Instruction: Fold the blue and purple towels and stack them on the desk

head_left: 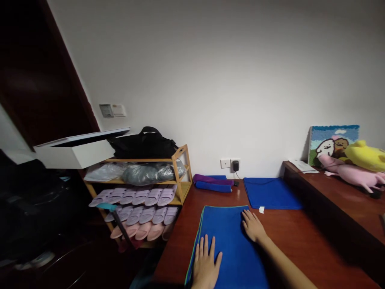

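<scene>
A blue cloth with a green edge (227,245) lies folded flat on the reddish-brown table (303,237). My left hand (206,261) rests palm down on its left part, fingers spread. At the cloth's right edge, near the far corner, my right hand (253,225) lies flat with the fingers stretched out. Neither hand grips anything. Beyond my right hand is another flat blue cloth (270,192), with a small white tag (261,209) at its near edge. Rolled or folded blue and purple cloths (213,183) lie by the wall.
Left of the table stands a wooden rack (182,172) with several slippers (141,196), a black bag (146,144) and a white box (78,154). A plugged-in adapter (236,165) is on the wall. Plush toys (351,174) lie on the raised surface at right.
</scene>
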Available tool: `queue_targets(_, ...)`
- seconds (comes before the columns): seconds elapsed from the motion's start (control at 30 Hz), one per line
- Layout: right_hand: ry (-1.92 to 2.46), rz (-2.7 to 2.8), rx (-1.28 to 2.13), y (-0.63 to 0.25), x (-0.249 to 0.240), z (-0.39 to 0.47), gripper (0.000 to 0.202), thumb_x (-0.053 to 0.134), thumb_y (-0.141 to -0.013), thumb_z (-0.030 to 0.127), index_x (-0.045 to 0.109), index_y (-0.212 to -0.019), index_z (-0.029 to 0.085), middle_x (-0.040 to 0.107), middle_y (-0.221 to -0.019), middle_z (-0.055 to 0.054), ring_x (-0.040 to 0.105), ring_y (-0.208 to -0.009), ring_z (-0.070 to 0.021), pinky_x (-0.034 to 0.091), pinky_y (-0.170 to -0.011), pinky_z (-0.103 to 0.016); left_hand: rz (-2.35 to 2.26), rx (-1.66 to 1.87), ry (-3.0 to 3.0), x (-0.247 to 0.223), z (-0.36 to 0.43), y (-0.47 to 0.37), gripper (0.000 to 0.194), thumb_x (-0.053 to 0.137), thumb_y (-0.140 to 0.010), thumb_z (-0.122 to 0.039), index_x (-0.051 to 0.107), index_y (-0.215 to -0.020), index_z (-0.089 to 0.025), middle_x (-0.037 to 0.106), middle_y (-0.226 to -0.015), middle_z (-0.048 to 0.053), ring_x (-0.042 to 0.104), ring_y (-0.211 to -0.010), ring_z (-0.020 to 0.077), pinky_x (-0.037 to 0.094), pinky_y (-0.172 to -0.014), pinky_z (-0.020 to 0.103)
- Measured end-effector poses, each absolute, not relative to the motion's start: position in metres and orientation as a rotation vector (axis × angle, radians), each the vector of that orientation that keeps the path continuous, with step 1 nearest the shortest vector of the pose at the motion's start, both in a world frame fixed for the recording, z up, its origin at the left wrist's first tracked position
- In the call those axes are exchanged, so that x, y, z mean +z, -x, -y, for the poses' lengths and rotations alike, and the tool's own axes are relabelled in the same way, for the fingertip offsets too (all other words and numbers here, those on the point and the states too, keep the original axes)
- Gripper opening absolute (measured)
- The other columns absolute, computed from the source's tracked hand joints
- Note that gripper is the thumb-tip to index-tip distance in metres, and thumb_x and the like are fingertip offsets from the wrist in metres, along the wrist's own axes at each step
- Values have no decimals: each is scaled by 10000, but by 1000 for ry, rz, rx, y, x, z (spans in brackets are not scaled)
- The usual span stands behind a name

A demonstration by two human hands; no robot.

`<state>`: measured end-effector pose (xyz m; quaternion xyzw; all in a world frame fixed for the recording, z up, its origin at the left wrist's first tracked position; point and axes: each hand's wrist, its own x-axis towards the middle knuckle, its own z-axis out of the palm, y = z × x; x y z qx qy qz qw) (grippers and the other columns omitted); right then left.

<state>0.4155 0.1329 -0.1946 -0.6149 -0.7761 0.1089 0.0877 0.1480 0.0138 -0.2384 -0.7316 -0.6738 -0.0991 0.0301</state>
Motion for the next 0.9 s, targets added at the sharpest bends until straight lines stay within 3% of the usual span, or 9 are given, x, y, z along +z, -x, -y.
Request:
queue_targets(0.13, 1853, 2222, 325, -404, -195, -148, 715, 143, -1023, 477, 206, -1612, 75, 135, -1690, -80, 84, -1567, -191, 90, -1267, -359, 2011, -333, 2302, -227, -30, -154, 653, 314, -1019, -584, 358, -1571, -238, 305, -1644, 100, 279, -1520, 351, 294, -1225, 593)
queue_targets(0.27, 1951, 2181, 350, -396, -206, -155, 732, 106, -1020, 479, 172, -1608, 49, 142, -1688, -86, 78, -1568, -205, 65, -1270, -374, 1855, -396, 2455, -205, -69, -177, 595, 260, -1052, -526, 355, -1576, -258, 304, -1651, 66, 293, -1526, 284, 285, -1246, 529)
queue_targets(0.53, 2024, 2135, 305, -394, -217, -159, 710, 130, -1006, 460, 200, -1616, 102, 139, -1686, -61, 73, -1568, -196, 41, -1273, -416, 1805, -398, 2588, -213, -163, -234, 556, 217, -1062, -509, 362, -1568, -328, 375, -1638, 58, 306, -1525, 274, 262, -1236, 534)
queue_targets(0.67, 2007, 2153, 306, -393, -218, -167, 718, 144, -1008, 463, 189, -1612, 79, 127, -1685, -75, 67, -1569, -208, 32, -1275, -417, 1800, -383, 2594, -218, -183, -218, 557, 262, -1042, -574, 364, -1559, -394, 335, -1660, 27, 276, -1537, 271, 217, -1245, 541)
queue_targets(0.9, 1918, 2182, 306, -387, -215, -186, 704, 149, -1019, 458, 192, -1613, 84, 129, -1685, -73, 66, -1570, -212, 7, -1273, -410, 2000, -246, 2466, -200, -212, -165, 569, 294, -1035, -569, 357, -1567, -375, 314, -1667, 44, 246, -1547, 276, 200, -1245, 527)
